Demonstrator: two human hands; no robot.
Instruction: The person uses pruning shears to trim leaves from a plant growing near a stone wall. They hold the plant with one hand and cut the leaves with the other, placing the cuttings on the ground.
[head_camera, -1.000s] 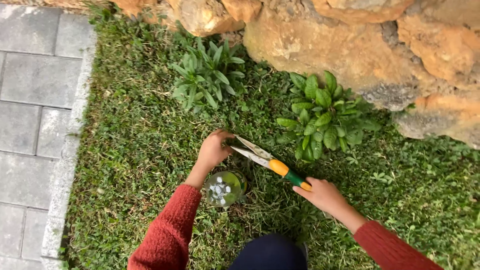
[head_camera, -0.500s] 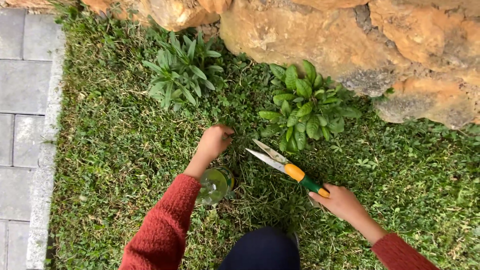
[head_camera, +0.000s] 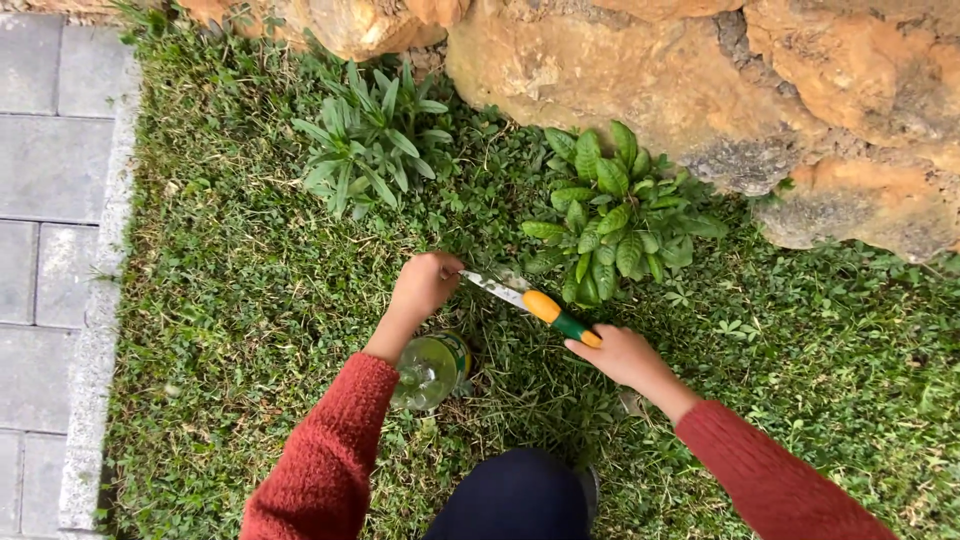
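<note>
Shears (head_camera: 525, 299) gripped by right hand (head_camera: 620, 355), left hand (head_camera: 425, 283) pinching grass beside bottle (head_camera: 430, 368).

Single head view — steeply downward, close over grass (head_camera: 250, 300) beside rocks (head_camera: 620, 80).

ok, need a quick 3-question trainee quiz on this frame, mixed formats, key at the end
1. Multiple choice: what does the right hand hold? A) a trowel B) garden shears with orange and green handles C) a hose
2. True or false: the blades point toward the left hand, which is closed on grass.
3. Fill in: the clear bottle lies on the ground just below the left ____.

Key:
1. B
2. True; the blade tips reach the left hand's fingers.
3. Wrist (forearm also accepted); the bottle sits beside the red sleeve.
</note>
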